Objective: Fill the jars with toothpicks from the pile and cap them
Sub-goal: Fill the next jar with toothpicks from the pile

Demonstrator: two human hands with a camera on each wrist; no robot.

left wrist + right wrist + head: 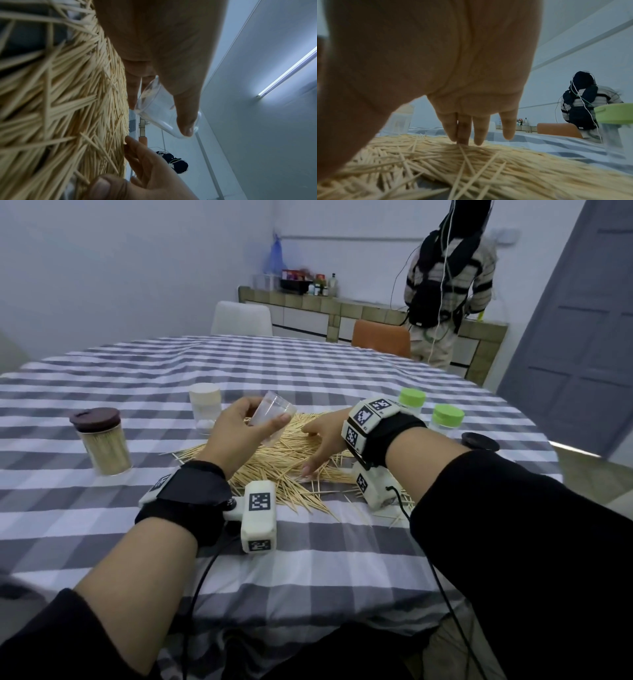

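While the empty clear jar (272, 419) is held tilted above the pile of toothpicks (287, 460), mouth turned away and to the right, the filling step for this jar is judged to be just beginning. The left hand (236, 436) grips the jar, thumb along one side and fingers curled round the other; no toothpicks show inside it. The right hand (323, 440) lies spread over the pile with fingers nearly straight, fingertips (462, 140) touching the sticks and nothing yet pinched.

The pile rests on the checked worktop (171, 371), directly below both hands. To the left stands a jar with a brown lid (101, 440), already full and capped. Behind the held jar stands a jar with a pale lid (205, 412); its contents cannot be told. Two jars with green lids (430, 414) stand at the right, near a dark lid (479, 441) lying flat, probably the held jar's cap.

The next move calls for gathering a bundle, aligning the sticks lengthwise, and feeding them into the jar's mouth; crossed sticks are likely to jam at the rim.
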